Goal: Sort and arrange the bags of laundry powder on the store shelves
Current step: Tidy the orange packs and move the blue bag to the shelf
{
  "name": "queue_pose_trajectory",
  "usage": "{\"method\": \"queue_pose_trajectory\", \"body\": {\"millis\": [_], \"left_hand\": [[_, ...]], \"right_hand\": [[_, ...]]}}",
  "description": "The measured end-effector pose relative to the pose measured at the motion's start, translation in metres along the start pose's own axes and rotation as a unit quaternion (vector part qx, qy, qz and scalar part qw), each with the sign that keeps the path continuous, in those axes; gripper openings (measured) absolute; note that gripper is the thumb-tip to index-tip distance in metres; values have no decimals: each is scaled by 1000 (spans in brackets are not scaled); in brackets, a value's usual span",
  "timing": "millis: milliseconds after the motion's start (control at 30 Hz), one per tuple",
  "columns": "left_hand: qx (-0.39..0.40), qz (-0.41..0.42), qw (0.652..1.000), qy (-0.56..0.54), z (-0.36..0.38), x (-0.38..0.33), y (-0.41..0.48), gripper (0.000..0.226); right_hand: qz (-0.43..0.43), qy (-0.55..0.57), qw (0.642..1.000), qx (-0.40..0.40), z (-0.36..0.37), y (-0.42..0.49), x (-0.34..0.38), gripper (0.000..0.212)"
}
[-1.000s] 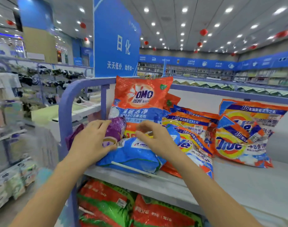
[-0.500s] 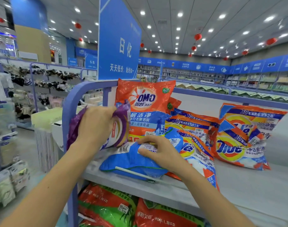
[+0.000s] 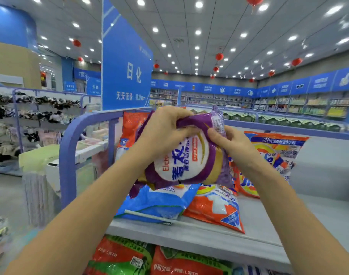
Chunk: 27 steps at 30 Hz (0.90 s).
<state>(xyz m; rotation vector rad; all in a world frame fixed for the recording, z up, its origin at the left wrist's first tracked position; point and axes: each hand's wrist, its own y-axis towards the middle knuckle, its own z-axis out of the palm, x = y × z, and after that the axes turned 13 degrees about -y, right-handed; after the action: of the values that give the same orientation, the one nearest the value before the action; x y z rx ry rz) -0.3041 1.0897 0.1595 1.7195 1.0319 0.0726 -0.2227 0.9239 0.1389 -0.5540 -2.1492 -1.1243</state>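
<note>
Purple-and-white plastic powder bag [image 3: 189, 157] held clear above grey metal shelf [image 3: 268, 227]; your left hand [image 3: 165, 133] grips its upper-left part; your right hand [image 3: 236, 148] pinches right edge; print sideways, long axis judged crosswise between hands.

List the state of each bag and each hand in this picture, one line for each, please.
purple bag: held up over the shelf by both hands
left hand: grips the purple bag's upper part
right hand: grips its right edge
blue bag: lies flat on the shelf front
orange bag: lies flat, right of the blue bag
</note>
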Motion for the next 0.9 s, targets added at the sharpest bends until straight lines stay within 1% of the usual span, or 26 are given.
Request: {"method": "queue_pose_trajectory", "body": {"millis": [67, 133, 200, 267, 300, 367, 400, 433, 500, 533, 567, 633, 700, 733, 767, 833, 900], "left_hand": [[11, -1, 999, -38, 19, 4, -1, 14], [-7, -3, 999, -44, 36, 11, -4, 29], [-60, -12, 998, 10, 49, 21, -8, 50], [-107, -50, 993, 24, 62, 27, -14, 74], [-125, -74, 989, -3, 70, 28, -17, 86], [-158, -145, 970, -114, 89, 25, -21, 103], [-168, -191, 949, -188, 99, 23, -21, 103], [-166, -234, 922, -261, 110, 22, -20, 95], [-130, -289, 869, -380, 136, 18, -19, 59], [-116, -303, 858, -398, 148, 15, -19, 47], [-106, -305, 861, -393, 159, 9, -20, 43], [-101, -282, 877, -376, 178, -3, -20, 39], [-89, -242, 900, -353, 195, -19, -18, 36], [-89, -216, 915, -329, 205, -28, -17, 37], [-94, -183, 932, -299, 214, -38, -16, 39], [-91, -104, 963, -232, 234, -58, -15, 44], [-53, -49, 987, -142, 257, -80, -13, 51]], "right_hand": [[14, -17, 999, -42, -12, -9, -5, 17], [2, -35, 994, -106, -26, -19, -9, 4], [-10, -49, 984, -169, -43, -31, -13, 12], [-16, -52, 976, -209, -60, -45, -16, 13], [-19, -59, 973, -221, -67, -52, -18, 11], [-4, -52, 964, -262, -80, -68, -24, 9], [12, -30, 956, -290, -86, -75, -26, 9], [25, -4, 949, -315, -92, -83, -28, 9], [46, 30, 938, -343, -106, -99, -32, 8], [52, 33, 934, -351, -111, -107, -34, 10], [58, 30, 930, -362, -116, -116, -36, 14], [79, 35, 919, -385, -128, -134, -43, 31], [106, 91, 901, -412, -142, -153, -48, 43], [112, 108, 888, -432, -150, -164, -52, 45], [120, 102, 876, -457, -159, -175, -56, 44], [133, 56, 850, -506, -178, -199, -61, 38], [131, 4, 824, -551, -203, -226, -68, 31]]}}
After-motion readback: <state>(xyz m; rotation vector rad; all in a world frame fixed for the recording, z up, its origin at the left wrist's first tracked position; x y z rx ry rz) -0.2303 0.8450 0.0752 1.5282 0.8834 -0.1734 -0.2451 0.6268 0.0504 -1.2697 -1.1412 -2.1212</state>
